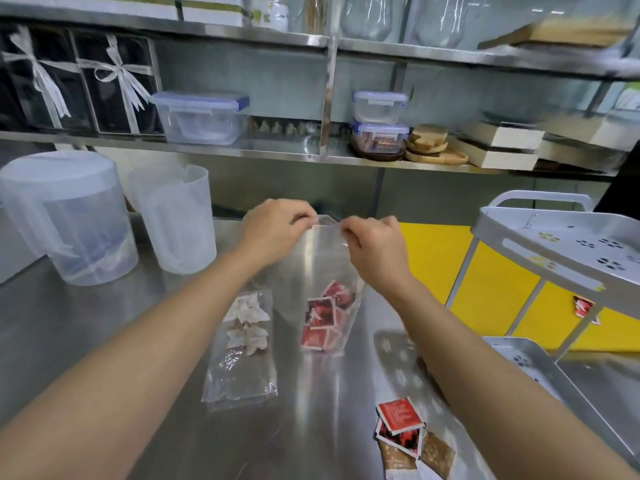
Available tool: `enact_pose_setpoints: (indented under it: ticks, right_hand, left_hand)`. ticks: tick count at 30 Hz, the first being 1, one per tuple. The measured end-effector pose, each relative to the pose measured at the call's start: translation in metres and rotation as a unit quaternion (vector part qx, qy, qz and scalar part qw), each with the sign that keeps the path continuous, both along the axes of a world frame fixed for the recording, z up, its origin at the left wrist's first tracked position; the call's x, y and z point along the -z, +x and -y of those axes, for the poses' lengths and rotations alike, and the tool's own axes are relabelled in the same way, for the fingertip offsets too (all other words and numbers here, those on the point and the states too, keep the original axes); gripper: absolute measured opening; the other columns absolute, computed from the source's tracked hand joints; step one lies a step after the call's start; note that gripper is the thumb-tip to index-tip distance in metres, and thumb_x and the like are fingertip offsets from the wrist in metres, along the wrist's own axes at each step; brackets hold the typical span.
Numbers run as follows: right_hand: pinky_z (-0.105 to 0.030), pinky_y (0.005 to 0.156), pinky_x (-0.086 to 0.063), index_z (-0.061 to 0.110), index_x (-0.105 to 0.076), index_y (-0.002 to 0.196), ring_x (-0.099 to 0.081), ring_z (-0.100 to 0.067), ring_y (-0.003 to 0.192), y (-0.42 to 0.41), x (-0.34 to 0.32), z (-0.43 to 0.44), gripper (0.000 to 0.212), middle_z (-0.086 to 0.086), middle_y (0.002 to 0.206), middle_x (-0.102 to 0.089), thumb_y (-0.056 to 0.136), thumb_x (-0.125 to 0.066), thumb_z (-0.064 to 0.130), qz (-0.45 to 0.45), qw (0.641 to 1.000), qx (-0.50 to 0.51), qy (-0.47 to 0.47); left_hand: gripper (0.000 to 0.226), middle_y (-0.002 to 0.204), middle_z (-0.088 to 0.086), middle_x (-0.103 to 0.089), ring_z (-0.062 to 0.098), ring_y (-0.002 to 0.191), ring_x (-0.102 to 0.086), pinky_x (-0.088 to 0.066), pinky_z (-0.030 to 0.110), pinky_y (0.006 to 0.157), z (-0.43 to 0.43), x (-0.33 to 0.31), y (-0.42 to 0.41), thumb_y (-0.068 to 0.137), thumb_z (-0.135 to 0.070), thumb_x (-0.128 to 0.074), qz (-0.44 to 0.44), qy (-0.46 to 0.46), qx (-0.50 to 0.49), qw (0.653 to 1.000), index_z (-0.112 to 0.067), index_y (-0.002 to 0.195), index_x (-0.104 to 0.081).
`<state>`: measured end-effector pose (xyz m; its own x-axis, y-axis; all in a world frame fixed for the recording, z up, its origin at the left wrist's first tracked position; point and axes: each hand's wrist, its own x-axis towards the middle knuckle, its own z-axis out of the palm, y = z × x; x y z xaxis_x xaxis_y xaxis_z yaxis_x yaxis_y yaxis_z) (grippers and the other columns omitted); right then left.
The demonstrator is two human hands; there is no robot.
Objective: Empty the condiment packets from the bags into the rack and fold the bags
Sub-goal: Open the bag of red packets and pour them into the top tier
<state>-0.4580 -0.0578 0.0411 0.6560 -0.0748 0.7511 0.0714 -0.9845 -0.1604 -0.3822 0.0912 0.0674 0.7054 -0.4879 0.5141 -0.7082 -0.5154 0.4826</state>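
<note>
A clear plastic bag (329, 265) hangs upright above the steel counter, with several red condiment packets (323, 318) at its bottom. My left hand (277, 226) and my right hand (374, 244) each pinch one side of its top edge. A second clear bag (242, 344) with pale packets lies flat on the counter to the left. Loose red and brown packets (405, 434) lie near the front right. The grey perforated two-tier rack (554, 251) stands at the right, one red packet (583, 306) at its upper tier's edge.
Two translucent plastic jugs (69, 216) (176, 216) stand at the back left. Steel shelves (242, 150) behind hold lidded containers, wooden boards and boxes. A yellow surface (443, 251) lies under the rack. The steel counter (104, 323) runs across the front.
</note>
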Motion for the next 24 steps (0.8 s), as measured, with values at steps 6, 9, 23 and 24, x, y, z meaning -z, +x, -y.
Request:
enact_pose_setpoints:
  ticks: [6, 9, 23, 24]
  right_hand:
    - [-0.04, 0.075, -0.051, 0.01, -0.069, 0.091, -0.065, -0.028, 0.082, 0.009, -0.047, 0.009, 0.012, -0.009, 0.087, -0.073, 0.086, -0.059, 0.016, -0.007, 0.982, -0.035, 0.187]
    - [-0.031, 0.067, -0.048, 0.01, -0.068, 0.088, -0.062, -0.02, 0.071, 0.005, -0.051, 0.008, 0.01, -0.005, 0.076, -0.07, 0.086, -0.06, 0.015, -0.006, 0.968, -0.063, 0.245]
    - [-0.033, 0.069, -0.052, 0.028, -0.061, 0.063, -0.062, -0.014, 0.06, -0.024, -0.001, 0.029, 0.027, 0.002, 0.061, -0.065, 0.08, -0.067, 0.007, -0.188, 0.927, -0.084, 0.313]
    - [-0.034, 0.069, -0.052, 0.026, -0.062, 0.062, -0.062, -0.017, 0.062, -0.024, -0.001, 0.029, 0.026, 0.0, 0.061, -0.065, 0.08, -0.066, 0.007, -0.184, 0.93, -0.077, 0.308]
  left_hand:
    - [0.016, 0.092, -0.001, -0.073, 0.023, 0.085, -0.062, -0.049, 0.036, 0.074, 0.016, -0.066, 0.002, 0.087, -0.027, -0.055, 0.105, 0.001, 0.003, 0.994, -0.024, 0.088, -0.07]
    - [0.016, 0.093, 0.0, -0.073, 0.025, 0.087, -0.063, -0.037, 0.029, 0.069, 0.021, -0.078, 0.0, 0.087, -0.024, -0.054, 0.164, 0.022, -0.012, 0.986, -0.023, 0.088, -0.07]
    - [0.018, 0.1, 0.002, -0.071, 0.027, 0.094, -0.059, -0.039, 0.033, 0.069, 0.0, -0.087, -0.003, 0.09, -0.021, -0.051, 0.157, 0.032, -0.062, 0.985, -0.02, 0.091, -0.068]
    - [0.017, 0.102, 0.003, -0.07, 0.027, 0.096, -0.058, -0.039, 0.034, 0.07, -0.003, -0.087, -0.003, 0.09, -0.021, -0.05, 0.153, 0.043, -0.071, 0.985, -0.02, 0.092, -0.068]
